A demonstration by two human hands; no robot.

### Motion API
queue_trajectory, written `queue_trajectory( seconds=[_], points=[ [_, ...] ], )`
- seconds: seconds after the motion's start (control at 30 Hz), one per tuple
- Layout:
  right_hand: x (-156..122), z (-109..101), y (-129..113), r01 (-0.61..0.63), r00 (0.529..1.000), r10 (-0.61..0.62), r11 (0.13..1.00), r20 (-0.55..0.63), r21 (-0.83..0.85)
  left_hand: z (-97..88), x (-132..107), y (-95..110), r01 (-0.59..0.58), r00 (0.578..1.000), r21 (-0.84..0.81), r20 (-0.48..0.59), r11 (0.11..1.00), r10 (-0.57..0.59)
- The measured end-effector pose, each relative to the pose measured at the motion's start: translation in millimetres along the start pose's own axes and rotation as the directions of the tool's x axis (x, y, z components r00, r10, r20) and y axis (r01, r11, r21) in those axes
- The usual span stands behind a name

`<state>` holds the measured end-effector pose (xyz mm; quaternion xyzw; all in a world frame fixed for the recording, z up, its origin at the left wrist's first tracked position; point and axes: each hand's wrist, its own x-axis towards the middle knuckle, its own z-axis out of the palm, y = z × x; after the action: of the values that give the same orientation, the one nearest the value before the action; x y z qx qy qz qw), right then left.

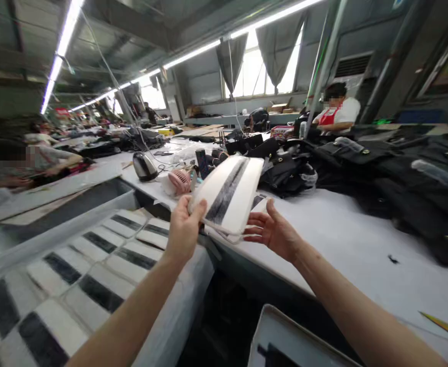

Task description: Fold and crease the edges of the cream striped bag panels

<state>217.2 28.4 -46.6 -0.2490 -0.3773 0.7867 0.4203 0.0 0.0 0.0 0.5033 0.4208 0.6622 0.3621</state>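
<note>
A white, slightly curved panel with a dark stripe down its middle [226, 196] is held up in front of me, tilted above the table's edge. My left hand [184, 227] pinches its lower left corner, thumb on top. By the lower right edge, my right hand [272, 232] has its fingers spread and its thumb raised; whether the fingertips touch the panel I cannot tell. Similar striped white panels [97, 242] lie in rows at the lower left, on clear plastic sheeting. Under the raised panel, part of another striped piece [259, 203] shows on the white table.
Beyond the panel stand a metal kettle [144, 166], a small pink fan [179, 181] and a dark can [201, 162]. Black fabric goods [362, 173] are heaped at the right. A pale bin [285, 331] is below the table [334, 229]. Co-workers [339, 112] sit farther off.
</note>
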Motion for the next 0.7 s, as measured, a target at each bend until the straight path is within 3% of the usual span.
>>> queue_trajectory(
  seconds=[0.1,0.23,0.33,0.4,0.47,0.57,0.7],
  points=[
    [-41.2,28.3,3.5,0.054,0.996,-0.058,0.997,-0.067,-0.059,5.2,-62.3,-2.5,0.073,0.997,0.126,0.003,0.989,-0.074],
    [-86.6,54.8,10.4,0.050,0.977,-0.060,0.997,-0.205,-0.054,-0.2,-115.2,3.4,0.269,0.952,-0.105,0.182,0.957,-0.248],
    [-114.2,66.6,16.4,0.062,0.983,-0.066,0.998,-0.174,-0.024,-11.3,-128.1,19.7,0.451,0.849,-0.326,0.444,0.831,-0.287],
    [-129.5,74.0,20.1,0.062,0.989,-0.066,0.998,-0.129,-0.032,-18.0,-129.2,35.7,0.564,0.758,-0.323,0.567,0.760,-0.321],
    [-142.2,82.1,22.4,0.039,0.995,-0.043,0.998,-0.086,-0.040,-22.6,-128.5,52.6,0.612,0.696,-0.217,0.605,0.760,-0.388],
    [-156.9,94.7,22.0,-0.007,1.000,0.007,0.999,-0.004,-0.044,-26.8,-129.3,73.6,0.613,0.655,-0.074,0.604,0.787,-0.454],
    [-171.7,110.6,18.9,-0.050,0.998,0.053,0.994,0.030,-0.100,-30.8,-137.6,88.8,0.663,0.573,-0.036,0.666,0.747,-0.477]
  ],
)
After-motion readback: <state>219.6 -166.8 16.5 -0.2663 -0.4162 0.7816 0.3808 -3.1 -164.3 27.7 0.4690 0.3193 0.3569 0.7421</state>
